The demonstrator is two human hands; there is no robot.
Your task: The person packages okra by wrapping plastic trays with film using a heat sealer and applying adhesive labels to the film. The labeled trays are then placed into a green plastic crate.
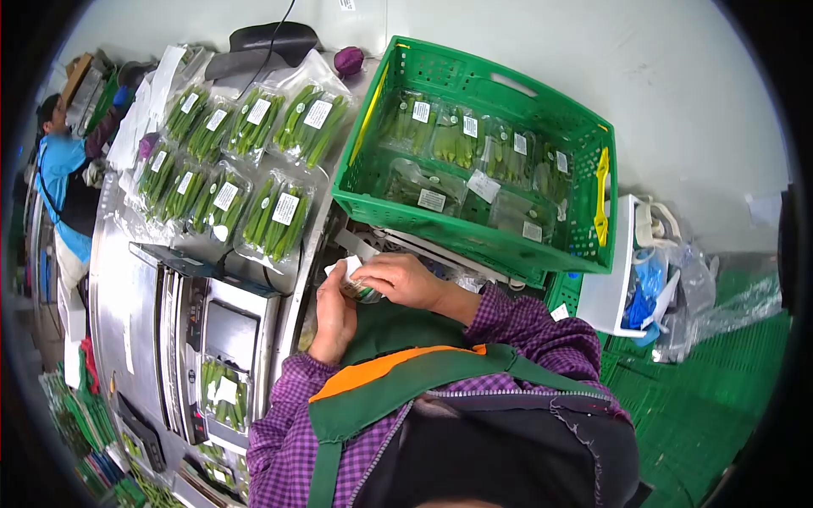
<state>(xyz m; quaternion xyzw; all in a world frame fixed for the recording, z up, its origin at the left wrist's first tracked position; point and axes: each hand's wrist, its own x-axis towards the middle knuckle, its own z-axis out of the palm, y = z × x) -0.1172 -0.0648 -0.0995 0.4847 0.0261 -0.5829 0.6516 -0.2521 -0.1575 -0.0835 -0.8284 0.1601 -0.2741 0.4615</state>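
Observation:
In front of my apron, my left hand [332,315] is closed, thumb and fingers pinching a small white paper label [348,269]. My right hand [408,283] reaches in from the right, its fingers bent and closed on the same label. Just under the fingers shows a rounded item with green print [367,294]; its kind is mostly hidden. To the left, packs of green pods [275,222] with white labels lie in rows on the metal table [127,292]. Past my right hand stands a green crate [474,222] holding several labelled clear packs [457,140].
A metal scale [233,326] bears a labelled pack of pods [224,394]. On the right are a white bin [622,262] with plastic bags [677,279] and green crates [694,415]. A purple ball-shaped thing [348,60] sits by the wall. A co-worker [63,178] stands far left.

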